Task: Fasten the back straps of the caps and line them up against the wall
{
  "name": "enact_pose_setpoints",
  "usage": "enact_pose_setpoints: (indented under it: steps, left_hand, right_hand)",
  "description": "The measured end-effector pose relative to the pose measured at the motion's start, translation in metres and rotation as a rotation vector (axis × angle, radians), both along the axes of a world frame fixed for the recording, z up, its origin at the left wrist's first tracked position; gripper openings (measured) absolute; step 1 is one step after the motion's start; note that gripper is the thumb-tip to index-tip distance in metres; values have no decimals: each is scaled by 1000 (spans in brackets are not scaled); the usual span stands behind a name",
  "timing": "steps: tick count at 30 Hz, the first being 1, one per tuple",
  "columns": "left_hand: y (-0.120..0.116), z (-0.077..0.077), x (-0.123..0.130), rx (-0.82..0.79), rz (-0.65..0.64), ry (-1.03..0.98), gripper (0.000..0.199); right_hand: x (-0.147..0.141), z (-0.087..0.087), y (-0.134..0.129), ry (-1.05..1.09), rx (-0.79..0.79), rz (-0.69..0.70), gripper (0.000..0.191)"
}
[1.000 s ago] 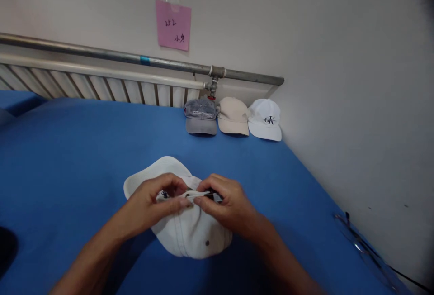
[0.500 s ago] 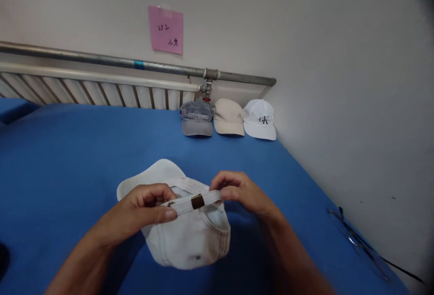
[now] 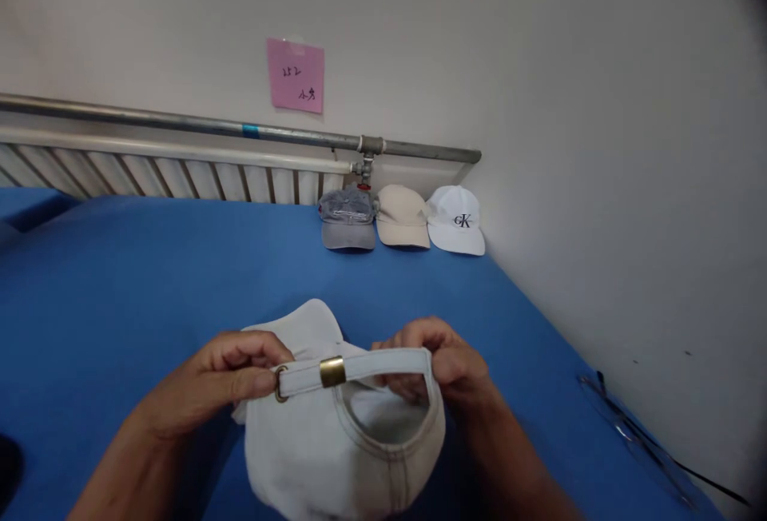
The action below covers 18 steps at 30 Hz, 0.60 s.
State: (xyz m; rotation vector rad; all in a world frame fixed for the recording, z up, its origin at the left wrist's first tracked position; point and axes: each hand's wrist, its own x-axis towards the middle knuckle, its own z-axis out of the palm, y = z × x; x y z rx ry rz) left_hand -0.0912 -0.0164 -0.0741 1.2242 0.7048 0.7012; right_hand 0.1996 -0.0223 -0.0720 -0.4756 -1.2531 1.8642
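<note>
A white baseball cap (image 3: 323, 449) is held between both hands, its back opening facing me and its brim pointing away to the upper left. Across the opening runs the adjusting strap (image 3: 383, 363) with a brass buckle (image 3: 332, 371) and a metal ring at its left end. My left hand (image 3: 216, 381) pinches the cap beside that ring, thumb in front. On the other side, my right hand (image 3: 435, 361) grips the cap at the strap's right end, some of its fingers hidden behind the strap.
Against the wall, a grey cap (image 3: 347, 217), a beige cap (image 3: 403, 217) and a white cap with black letters (image 3: 455, 221) sit in a row on the blue surface (image 3: 149, 281). Eyeglasses (image 3: 635, 433) lie at the right edge. Behind are a radiator (image 3: 197, 177) and a pipe (image 3: 180, 124).
The held cap has come lower and nearer, tipped so its back opening shows more. My right hand has shifted right along the strap, which now looks stretched straighter. The view has tilted slightly up.
</note>
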Motion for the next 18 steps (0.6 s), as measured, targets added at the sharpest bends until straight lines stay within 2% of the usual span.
enact_pose_setpoints:
  steps: [5, 9, 12, 14, 18]
  left_hand:
    - [5, 2, -2, -1, -141, 131, 15]
    - [3, 0, -4, 14, -31, 97, 15]
    - [3, 0, -8, 18, 11, 59, 18]
    - [4, 2, -9, 4, -46, 100, 20]
    - [4, 5, 3, -13, -258, 138, 35]
  right_hand:
    - [-2, 2, 4, 15, -83, -218, 18]
    - [-6, 4, 3, 68, -96, -299, 15]
    - [-8, 6, 2, 81, -137, -299, 14]
    - [-8, 5, 2, 85, -155, -296, 15]
    - [-13, 0, 4, 11, -175, -300, 21]
